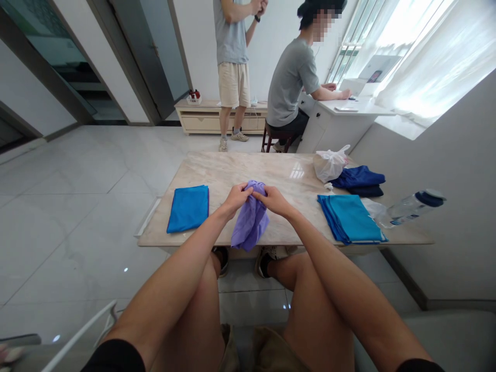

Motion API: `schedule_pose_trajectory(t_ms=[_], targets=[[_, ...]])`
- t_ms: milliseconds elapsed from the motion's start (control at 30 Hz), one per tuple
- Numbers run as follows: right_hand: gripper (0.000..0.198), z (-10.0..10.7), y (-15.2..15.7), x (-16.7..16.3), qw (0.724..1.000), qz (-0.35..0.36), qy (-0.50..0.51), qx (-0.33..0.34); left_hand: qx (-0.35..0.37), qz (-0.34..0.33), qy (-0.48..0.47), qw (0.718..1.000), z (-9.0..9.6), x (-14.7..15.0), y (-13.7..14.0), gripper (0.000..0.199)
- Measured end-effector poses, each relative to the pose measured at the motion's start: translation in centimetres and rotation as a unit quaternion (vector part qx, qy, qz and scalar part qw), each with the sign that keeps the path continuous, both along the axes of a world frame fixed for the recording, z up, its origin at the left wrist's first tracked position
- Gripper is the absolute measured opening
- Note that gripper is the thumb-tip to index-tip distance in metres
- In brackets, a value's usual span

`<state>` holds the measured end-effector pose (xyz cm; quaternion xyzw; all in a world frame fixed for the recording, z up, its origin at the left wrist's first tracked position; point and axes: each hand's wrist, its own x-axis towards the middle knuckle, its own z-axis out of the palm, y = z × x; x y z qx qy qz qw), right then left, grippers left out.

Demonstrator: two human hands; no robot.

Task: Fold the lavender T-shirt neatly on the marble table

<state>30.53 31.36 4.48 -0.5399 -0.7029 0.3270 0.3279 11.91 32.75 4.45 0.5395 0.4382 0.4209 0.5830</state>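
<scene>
A crumpled purple cloth (251,222) hangs from both my hands above the front edge of the marble-topped table (248,168). My left hand (237,198) pinches its upper left side, and my right hand (274,200) grips the upper right. The thumbs almost meet over the bunched top, while the loose lower end droops toward the table's edge. To the left lies a flat folded blue cloth (188,208), apart from my hands. Farther off on the right rests a stack of folded blue cloths (351,218).
Behind the right stack are a white plastic bag (330,164) and dark blue folded fabric (359,178). A clear water bottle (411,207) leans at the right. Beyond the table one person (234,46) stands and another (290,82) sits at a white desk (349,111).
</scene>
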Motion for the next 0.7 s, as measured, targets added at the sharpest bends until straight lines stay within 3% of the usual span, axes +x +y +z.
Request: schedule_pose_trajectory(t_ms=[167, 267, 367, 500, 600, 633, 700], targets=[[0.035, -0.2, 0.4, 1.2, 1.0, 0.001, 0.014, 0.007, 0.006, 0.022, 0.008, 1.0, 0.4, -0.3, 0.1, 0.033], [0.03, -0.1, 0.7, 2.3, 0.998, -0.06, 0.003, 0.03, 0.005, 0.052, 0.018, 0.998, 0.7, -1.6, 0.5, 0.041], [0.027, 0.3, 1.2, 4.0, 0.979, -0.19, -0.008, 0.068, 0.061, 0.16, 0.043, 0.984, 1.4, -4.0, 1.4, 0.041], [0.041, 1.0, 1.6, 7.6, 0.92, -0.373, -0.002, 0.117, 0.183, 0.361, 0.071, 0.912, 2.0, -8.7, 2.8, 0.028], [0.051, 0.6, 1.4, 11.0, 0.88, -0.464, -0.073, 0.074, 0.185, 0.456, 0.11, 0.863, 1.4, -12.1, 2.9, 0.016], [0.051, 0.2, 1.2, 12.1, 0.877, -0.461, -0.13, 0.035, 0.164, 0.463, 0.128, 0.862, 1.0, -12.9, 2.6, 0.011], [0.045, -0.9, 0.6, 13.6, 0.887, -0.381, -0.257, -0.048, 0.112, 0.415, 0.17, 0.887, 0.0, -13.8, 2.0, 0.004]])
